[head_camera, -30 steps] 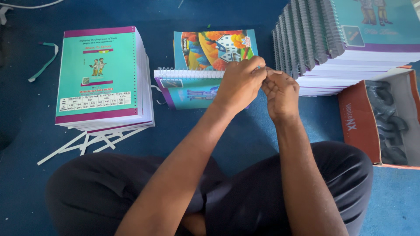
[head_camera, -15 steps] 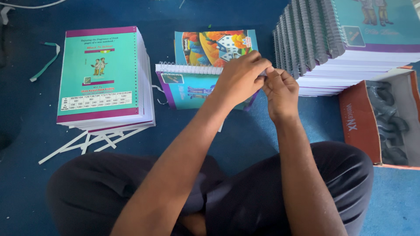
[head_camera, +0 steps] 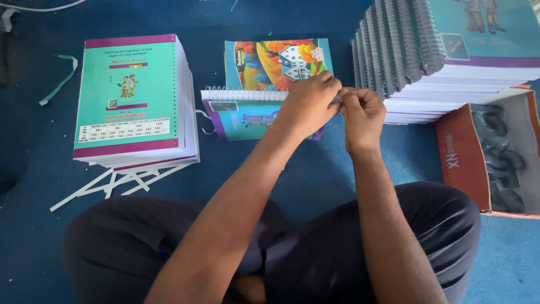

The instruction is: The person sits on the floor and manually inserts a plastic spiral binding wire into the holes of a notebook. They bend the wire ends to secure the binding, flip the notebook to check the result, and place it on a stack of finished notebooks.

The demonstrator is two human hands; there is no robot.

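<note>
A spiral-bound notebook with a teal and purple cover lies on the blue floor in front of me, its white wire coil along the far edge. My left hand rests over the notebook's right end with the fingers pinched at the coil's end. My right hand meets it from the right, fingertips pinched against the same spot. What lies between the fingertips is too small to make out. A colourful book with a house picture lies just beyond the notebook.
A stack of unbound teal-covered notebooks stands at the left on white paper strips. A tall fanned stack of bound notebooks fills the upper right. An open orange box of dark coils sits at the right. My crossed legs are below.
The notebook has shifted slightly left and toward me under my left hand. Both hands stay pinched together at the coil's right end.
</note>
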